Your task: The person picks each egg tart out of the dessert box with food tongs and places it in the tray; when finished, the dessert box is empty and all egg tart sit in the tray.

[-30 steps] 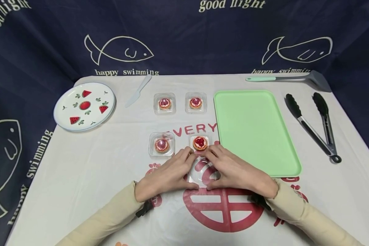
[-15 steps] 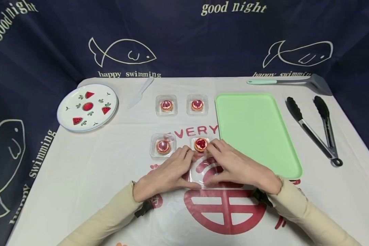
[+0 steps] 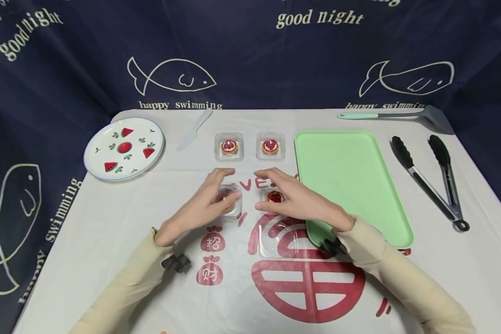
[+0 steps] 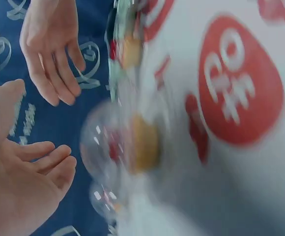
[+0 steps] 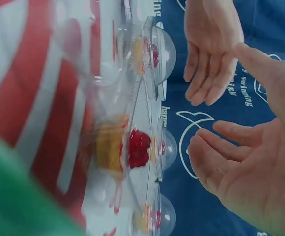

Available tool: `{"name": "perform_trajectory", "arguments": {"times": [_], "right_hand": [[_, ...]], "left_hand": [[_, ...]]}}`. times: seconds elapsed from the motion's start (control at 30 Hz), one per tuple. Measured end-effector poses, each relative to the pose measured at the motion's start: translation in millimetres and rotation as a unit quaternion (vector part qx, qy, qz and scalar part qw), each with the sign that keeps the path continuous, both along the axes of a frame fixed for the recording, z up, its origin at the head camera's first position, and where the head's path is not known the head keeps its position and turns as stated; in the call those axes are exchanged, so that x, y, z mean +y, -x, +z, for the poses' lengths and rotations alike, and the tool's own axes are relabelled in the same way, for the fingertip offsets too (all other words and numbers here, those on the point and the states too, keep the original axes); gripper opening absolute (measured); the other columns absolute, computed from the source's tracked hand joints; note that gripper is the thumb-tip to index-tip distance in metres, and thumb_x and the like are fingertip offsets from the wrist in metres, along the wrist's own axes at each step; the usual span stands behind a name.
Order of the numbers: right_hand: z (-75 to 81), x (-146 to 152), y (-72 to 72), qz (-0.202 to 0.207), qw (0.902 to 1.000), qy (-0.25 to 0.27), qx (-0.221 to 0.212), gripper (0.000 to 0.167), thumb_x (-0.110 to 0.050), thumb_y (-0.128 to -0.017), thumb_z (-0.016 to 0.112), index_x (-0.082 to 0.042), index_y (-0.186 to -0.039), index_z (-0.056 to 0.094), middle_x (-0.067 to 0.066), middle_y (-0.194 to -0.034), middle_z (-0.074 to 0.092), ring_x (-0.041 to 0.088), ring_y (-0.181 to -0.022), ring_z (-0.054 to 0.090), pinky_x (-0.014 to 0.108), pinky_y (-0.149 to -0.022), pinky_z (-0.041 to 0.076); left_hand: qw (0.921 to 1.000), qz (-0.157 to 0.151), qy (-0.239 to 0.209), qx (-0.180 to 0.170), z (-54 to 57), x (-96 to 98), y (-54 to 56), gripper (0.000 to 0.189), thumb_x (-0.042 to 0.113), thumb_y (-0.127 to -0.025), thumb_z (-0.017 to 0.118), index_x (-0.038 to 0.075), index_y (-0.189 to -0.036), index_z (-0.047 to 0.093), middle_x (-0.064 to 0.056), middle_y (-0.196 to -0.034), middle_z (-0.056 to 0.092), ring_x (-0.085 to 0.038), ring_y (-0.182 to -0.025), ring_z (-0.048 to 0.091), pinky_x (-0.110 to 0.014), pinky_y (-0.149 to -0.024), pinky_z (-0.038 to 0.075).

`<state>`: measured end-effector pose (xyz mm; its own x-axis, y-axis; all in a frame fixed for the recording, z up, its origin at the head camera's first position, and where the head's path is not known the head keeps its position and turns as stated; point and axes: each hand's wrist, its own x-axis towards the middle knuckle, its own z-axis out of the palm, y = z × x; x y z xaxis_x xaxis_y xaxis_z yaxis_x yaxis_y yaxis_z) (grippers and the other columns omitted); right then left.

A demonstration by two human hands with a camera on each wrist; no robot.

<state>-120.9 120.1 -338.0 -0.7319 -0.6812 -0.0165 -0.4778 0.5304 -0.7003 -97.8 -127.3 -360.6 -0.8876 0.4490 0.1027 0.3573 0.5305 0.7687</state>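
Note:
Both hands are raised over the front row of small clear plastic boxes, fingers spread and nothing in them. My left hand [image 3: 202,202] partly covers the front left box [image 3: 235,209], whose tart sits under a domed lid. My right hand [image 3: 294,197] is over the front right tart [image 3: 274,198], which has a red topping; in the right wrist view this tart [image 5: 138,147] has no dome over it. Nearer me lies a clear domed lid [image 3: 279,240]. In the left wrist view, the left palm [image 4: 24,182] faces the right hand [image 4: 54,49].
Two lidded tart boxes, left [image 3: 229,146] and right [image 3: 270,146], form the back row. A green tray [image 3: 350,185] and black-tipped tongs [image 3: 436,185] lie to the right, a spatula [image 3: 401,113] behind. A plate [image 3: 124,162] and plastic knife [image 3: 195,130] are back left.
Both hands have left the clear lid, moved away from me over the front boxes and drawn apart. The lid stays on the table. The head view has tilted slightly upward.

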Motion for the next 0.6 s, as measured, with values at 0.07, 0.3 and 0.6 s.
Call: {"name": "perform_trajectory", "arguments": {"times": [0.07,0.3,0.6], "right_hand": [[-0.4,-7,5.7,-0.002,1.0,0.0,-0.003,0.074,-0.037,-0.088,0.072,-0.004,-0.146,0.04,0.012,-0.146,0.045,0.03,-0.129,0.049,0.045,-0.107,0.043],[-4.4,-32,18.5,0.021,0.9996,-0.017,0.001,0.08,-0.037,-0.087,0.073,0.002,-0.147,0.037,0.016,-0.148,0.043,0.03,-0.129,0.049,0.044,-0.105,0.044],[-7.3,-53,25.0,0.062,0.9957,-0.065,-0.021,0.088,-0.038,-0.084,0.075,0.007,-0.147,0.034,0.02,-0.145,0.045,0.028,-0.131,0.046,0.04,-0.109,0.04]], "left_hand": [[0.9998,0.015,-0.013,-0.004,-4.4,-9.0,4.9,0.058,0.019,-0.097,0.059,-0.007,-0.142,0.036,-0.023,-0.142,0.041,-0.038,-0.132,0.041,-0.051,-0.112,0.033],[0.9954,0.025,-0.074,-0.056,-27.6,-34.0,12.1,0.055,0.007,-0.098,0.056,-0.013,-0.142,0.031,-0.031,-0.144,0.04,-0.043,-0.134,0.039,-0.052,-0.115,0.029],[0.9912,-0.012,-0.047,-0.123,-36.3,-50.3,4.6,0.1,0.01,-0.074,0.084,-0.008,-0.149,0.019,-0.03,-0.145,0.037,-0.045,-0.133,0.038,-0.055,-0.115,0.027]]}}
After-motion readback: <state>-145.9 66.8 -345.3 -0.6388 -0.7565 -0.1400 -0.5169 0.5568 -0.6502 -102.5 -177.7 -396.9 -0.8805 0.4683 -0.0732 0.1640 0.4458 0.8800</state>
